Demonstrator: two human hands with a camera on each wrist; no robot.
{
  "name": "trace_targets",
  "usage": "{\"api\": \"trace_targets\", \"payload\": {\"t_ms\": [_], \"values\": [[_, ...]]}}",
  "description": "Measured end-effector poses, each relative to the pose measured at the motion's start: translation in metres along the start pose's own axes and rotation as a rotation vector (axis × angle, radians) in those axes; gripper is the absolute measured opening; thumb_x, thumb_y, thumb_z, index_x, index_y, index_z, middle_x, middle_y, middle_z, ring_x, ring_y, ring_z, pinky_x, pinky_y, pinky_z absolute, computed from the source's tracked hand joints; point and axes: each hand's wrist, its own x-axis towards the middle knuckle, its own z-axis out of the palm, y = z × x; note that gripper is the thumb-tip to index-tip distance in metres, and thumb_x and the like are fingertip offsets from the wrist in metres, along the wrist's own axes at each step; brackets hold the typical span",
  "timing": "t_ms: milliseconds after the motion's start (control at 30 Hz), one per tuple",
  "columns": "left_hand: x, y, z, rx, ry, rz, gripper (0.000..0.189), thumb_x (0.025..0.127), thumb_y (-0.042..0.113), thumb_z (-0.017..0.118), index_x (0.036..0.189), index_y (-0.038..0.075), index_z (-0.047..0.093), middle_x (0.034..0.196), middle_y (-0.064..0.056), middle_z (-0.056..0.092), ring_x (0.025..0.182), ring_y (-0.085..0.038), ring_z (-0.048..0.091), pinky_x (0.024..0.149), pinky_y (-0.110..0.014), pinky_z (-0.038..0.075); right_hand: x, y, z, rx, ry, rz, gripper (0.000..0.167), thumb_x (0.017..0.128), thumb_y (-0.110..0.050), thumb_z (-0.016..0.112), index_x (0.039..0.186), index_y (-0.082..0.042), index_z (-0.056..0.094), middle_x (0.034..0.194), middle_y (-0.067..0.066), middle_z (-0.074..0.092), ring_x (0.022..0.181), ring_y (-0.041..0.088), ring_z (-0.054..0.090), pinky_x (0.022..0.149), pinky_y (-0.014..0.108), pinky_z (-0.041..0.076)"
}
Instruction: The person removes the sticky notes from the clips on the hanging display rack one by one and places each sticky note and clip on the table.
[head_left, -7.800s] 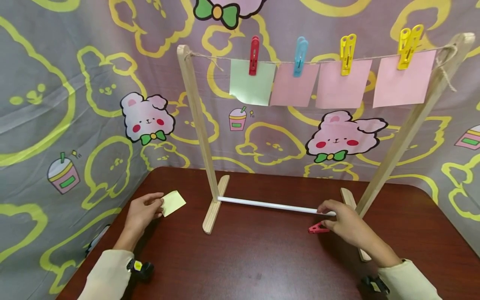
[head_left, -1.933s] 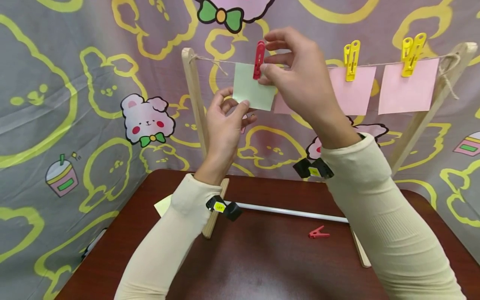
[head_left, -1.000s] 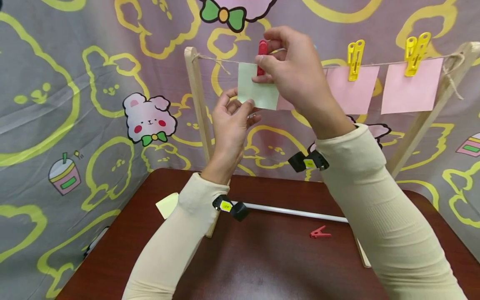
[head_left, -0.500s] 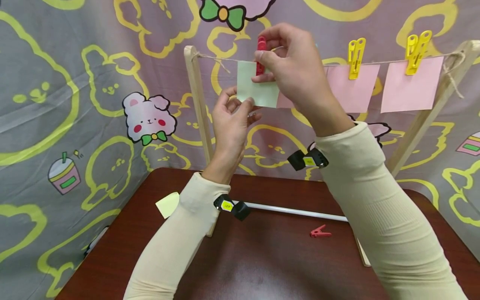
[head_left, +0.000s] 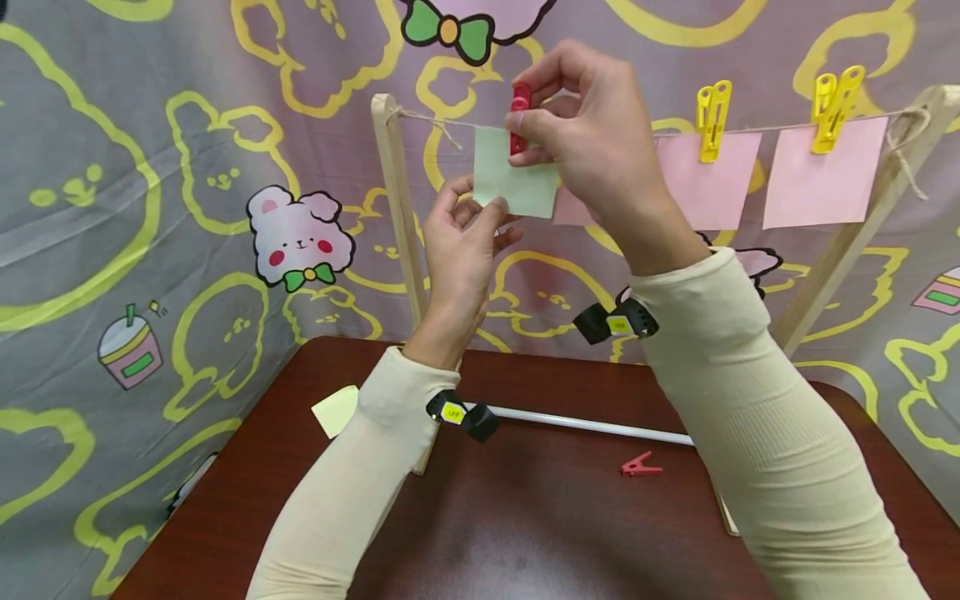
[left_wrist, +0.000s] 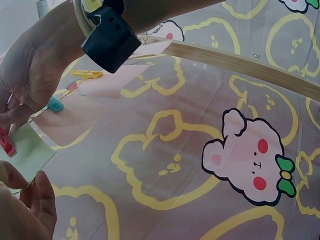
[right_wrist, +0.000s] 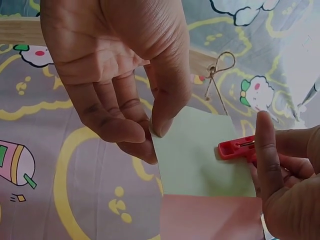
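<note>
A pale green paper square point(head_left: 498, 187) hangs from the twine at the left end of the row. My left hand point(head_left: 461, 254) pinches its lower left edge between thumb and fingers. With my right hand point(head_left: 600, 137) I grip a red clothespin point(head_left: 519, 100) at the paper's top edge; fingers cover part of it. In the right wrist view the red clothespin point(right_wrist: 237, 148) overlaps the green paper point(right_wrist: 200, 155). A pink paper point(head_left: 572, 208) beside it is mostly behind my right hand. Its blue clothespin point(left_wrist: 55, 104) shows only in the left wrist view.
Two pink papers point(head_left: 708, 179) hang farther right under yellow clothespins point(head_left: 712, 125). The wooden frame's posts point(head_left: 397, 183) stand at both sides, joined low by a white rod point(head_left: 585, 425). On the brown table point(head_left: 525, 517) lie a yellow paper point(head_left: 335, 410) and another red clothespin point(head_left: 640, 465).
Both hands have risen from the table to the green paper, leaving the yellow paper and loose red clothespin there. My right fingers have closed around the hanging red clothespin; the last second shows little movement.
</note>
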Motion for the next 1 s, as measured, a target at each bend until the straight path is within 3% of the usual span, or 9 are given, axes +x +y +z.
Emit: {"api": "trace_targets", "payload": {"t_ms": [333,1000], "values": [[-0.0001,-0.0019,-0.0022,0.000,-0.009,0.008,0.022,0.097,-0.011,0.060,0.114,0.002,0.062,0.084,-0.003,0.062,0.076,-0.016,0.074,0.062,-0.024,0.062,-0.0001,0.0034,-0.0009,-0.003,0.014,-0.073,0.008,0.093,0.008,0.070,0.088,0.002,0.069,0.095,0.009,0.069,0.078,0.021,0.073,0.060,0.025,0.063],[-0.0013,-0.0057,-0.0064,0.023,0.003,0.001,0.022,0.096,-0.011,0.061,0.114,0.002,0.062,0.086,-0.004,0.061,0.073,-0.015,0.070,0.063,-0.025,0.063,0.0030,0.0081,-0.0027,0.142,0.064,-0.083,0.016,0.091,0.011,0.072,0.078,0.002,0.069,0.087,0.010,0.073,0.074,0.022,0.073,0.052,0.026,0.060]]}}
